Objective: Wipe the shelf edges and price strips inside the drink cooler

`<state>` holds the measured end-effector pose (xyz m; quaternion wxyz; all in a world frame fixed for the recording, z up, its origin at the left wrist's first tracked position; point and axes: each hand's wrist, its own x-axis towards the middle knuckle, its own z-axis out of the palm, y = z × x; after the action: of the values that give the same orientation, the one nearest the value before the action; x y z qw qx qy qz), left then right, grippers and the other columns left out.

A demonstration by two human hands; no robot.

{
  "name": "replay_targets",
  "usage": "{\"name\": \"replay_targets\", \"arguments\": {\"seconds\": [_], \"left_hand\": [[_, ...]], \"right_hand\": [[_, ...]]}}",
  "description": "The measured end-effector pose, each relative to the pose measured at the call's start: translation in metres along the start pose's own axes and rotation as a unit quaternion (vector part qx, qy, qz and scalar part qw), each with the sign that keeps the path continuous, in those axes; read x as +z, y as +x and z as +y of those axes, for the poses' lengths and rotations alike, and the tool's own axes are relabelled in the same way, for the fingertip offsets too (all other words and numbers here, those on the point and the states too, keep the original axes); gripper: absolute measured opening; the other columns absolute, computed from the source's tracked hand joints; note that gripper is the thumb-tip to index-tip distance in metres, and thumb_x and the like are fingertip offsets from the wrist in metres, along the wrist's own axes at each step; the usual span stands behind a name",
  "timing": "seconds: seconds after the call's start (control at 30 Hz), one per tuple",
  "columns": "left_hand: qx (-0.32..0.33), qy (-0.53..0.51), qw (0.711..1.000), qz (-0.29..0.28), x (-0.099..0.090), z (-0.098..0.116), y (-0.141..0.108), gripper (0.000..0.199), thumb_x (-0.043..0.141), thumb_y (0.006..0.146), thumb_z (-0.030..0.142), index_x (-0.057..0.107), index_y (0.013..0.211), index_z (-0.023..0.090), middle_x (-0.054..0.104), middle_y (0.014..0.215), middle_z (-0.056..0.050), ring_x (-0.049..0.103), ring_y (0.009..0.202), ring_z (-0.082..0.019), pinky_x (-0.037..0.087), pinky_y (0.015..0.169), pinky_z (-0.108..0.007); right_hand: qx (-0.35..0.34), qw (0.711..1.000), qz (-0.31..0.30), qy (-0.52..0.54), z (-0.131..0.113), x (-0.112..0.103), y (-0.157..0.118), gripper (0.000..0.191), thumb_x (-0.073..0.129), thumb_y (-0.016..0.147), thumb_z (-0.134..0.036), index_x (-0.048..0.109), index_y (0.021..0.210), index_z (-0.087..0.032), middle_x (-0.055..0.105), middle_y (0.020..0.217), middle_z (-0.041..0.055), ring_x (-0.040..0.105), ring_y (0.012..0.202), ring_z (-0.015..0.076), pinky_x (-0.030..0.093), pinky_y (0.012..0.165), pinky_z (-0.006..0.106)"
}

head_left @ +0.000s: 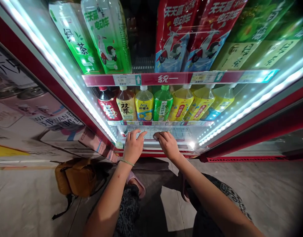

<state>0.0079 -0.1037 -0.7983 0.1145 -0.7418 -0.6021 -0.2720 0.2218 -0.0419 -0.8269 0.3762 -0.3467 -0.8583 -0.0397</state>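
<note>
Both hands reach into a lit drinks fridge, over the wire bottom shelf (pixel 182 133). My left hand (pixel 134 146) has its thumb and fingers apart, with nothing seen between them. Beside it, at the shelf's left end, stands a small container (pixel 122 130) with a pale label, partly hidden. My right hand (pixel 168 144) is closed, fingers bent and pinched together; something small and greyish may be at the fingertips, but I cannot make it out. Just above the hands is a row of bottles, among them a green bottle (pixel 163 105) and a yellow-labelled lemon water bottle (pixel 144 104).
A higher shelf edge (pixel 177 78) with price tags carries large green and red bottles. Light strips (pixel 255 108) line both fridge sides. Printed cartons (pixel 42 112) stand at left. A brown bag (pixel 75 177) lies on the tiled floor near my feet.
</note>
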Motion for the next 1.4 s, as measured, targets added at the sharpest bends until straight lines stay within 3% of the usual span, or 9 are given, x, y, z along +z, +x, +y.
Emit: {"name": "replay_targets", "arguments": {"seconds": [0.13,0.33,0.53,0.67,0.77,0.9,0.97,1.2,1.4], "left_hand": [[0.002,-0.009,1.000,-0.011,-0.003,-0.012,-0.007,0.040,0.052,0.098,0.015,0.063,0.135,0.023,0.056,0.126,-0.013,0.053,0.116,-0.028,0.052,0.104,-0.048],[-0.011,-0.016,1.000,-0.015,-0.006,-0.021,-0.011,0.039,0.053,0.098,0.016,0.063,0.135,0.024,0.057,0.126,-0.013,0.053,0.116,-0.029,0.052,0.105,-0.049],[-0.025,-0.036,0.999,-0.002,-0.007,-0.021,-0.011,0.037,0.053,0.099,0.016,0.062,0.134,0.021,0.057,0.126,-0.013,0.054,0.117,-0.029,0.053,0.105,-0.049],[-0.032,-0.051,0.998,0.007,-0.005,-0.018,-0.010,0.035,0.053,0.100,0.017,0.062,0.133,0.022,0.059,0.123,-0.012,0.057,0.117,-0.028,0.054,0.104,-0.046],[-0.036,-0.057,0.998,0.006,-0.004,-0.017,-0.010,0.035,0.053,0.100,0.017,0.062,0.133,0.022,0.060,0.123,-0.012,0.058,0.117,-0.028,0.055,0.104,-0.047],[-0.040,-0.065,0.997,0.015,-0.005,-0.015,-0.008,0.035,0.052,0.100,0.017,0.062,0.133,0.023,0.061,0.124,-0.012,0.059,0.117,-0.027,0.055,0.105,-0.046],[-0.037,-0.067,0.997,0.018,-0.004,-0.013,-0.007,0.034,0.052,0.100,0.017,0.063,0.132,0.022,0.061,0.123,-0.012,0.059,0.117,-0.027,0.055,0.105,-0.046],[-0.022,-0.056,0.998,0.006,-0.001,-0.007,-0.006,0.034,0.053,0.100,0.016,0.062,0.132,0.020,0.062,0.123,-0.012,0.060,0.116,-0.029,0.056,0.101,-0.048],[-0.016,-0.067,0.997,0.017,0.000,-0.002,-0.003,0.034,0.053,0.100,0.017,0.062,0.132,0.021,0.063,0.122,-0.012,0.061,0.115,-0.028,0.056,0.103,-0.047]], "right_hand": [[0.041,0.996,0.081,-0.016,-0.001,-0.003,0.008,0.033,0.046,0.105,-0.021,0.070,0.127,-0.028,0.067,0.098,0.0080,0.060,0.091,0.0226,0.052,0.085,0.038],[-0.005,1.000,-0.021,-0.019,-0.015,0.020,0.004,0.028,0.049,0.104,-0.021,0.074,0.115,-0.030,0.064,0.083,0.0046,0.054,0.078,0.0202,0.043,0.072,0.035],[0.048,0.996,0.071,-0.037,-0.018,0.019,0.014,0.029,0.051,0.104,-0.025,0.072,0.122,-0.034,0.069,0.095,0.0041,0.058,0.084,0.0193,0.043,0.073,0.032],[0.010,1.000,0.028,-0.004,-0.020,0.027,0.007,0.029,0.048,0.104,-0.025,0.075,0.113,-0.033,0.072,0.100,0.0041,0.061,0.085,0.0192,0.044,0.066,0.029],[-0.005,1.000,0.014,0.009,-0.021,0.031,0.004,0.032,0.046,0.104,-0.023,0.076,0.113,-0.033,0.073,0.104,0.0055,0.062,0.084,0.0200,0.049,0.070,0.031],[0.053,0.994,0.093,0.003,-0.006,0.021,0.005,0.032,0.051,0.102,-0.024,0.077,0.116,-0.035,0.072,0.113,0.0067,0.064,0.092,0.0218,0.056,0.082,0.038],[0.045,0.992,0.116,-0.009,0.002,0.020,0.002,0.031,0.052,0.102,-0.022,0.078,0.115,-0.035,0.071,0.113,0.0070,0.064,0.097,0.0228,0.058,0.087,0.040],[-0.055,0.995,0.057,-0.068,0.000,0.040,-0.016,0.036,0.056,0.100,-0.015,0.071,0.131,-0.028,0.070,0.118,0.0093,0.062,0.113,0.0224,0.055,0.103,0.038],[-0.029,0.990,0.113,-0.081,0.018,0.010,-0.011,0.041,0.056,0.100,-0.014,0.066,0.137,-0.030,0.067,0.126,0.0098,0.061,0.121,0.0256,0.054,0.108,0.043]]}}
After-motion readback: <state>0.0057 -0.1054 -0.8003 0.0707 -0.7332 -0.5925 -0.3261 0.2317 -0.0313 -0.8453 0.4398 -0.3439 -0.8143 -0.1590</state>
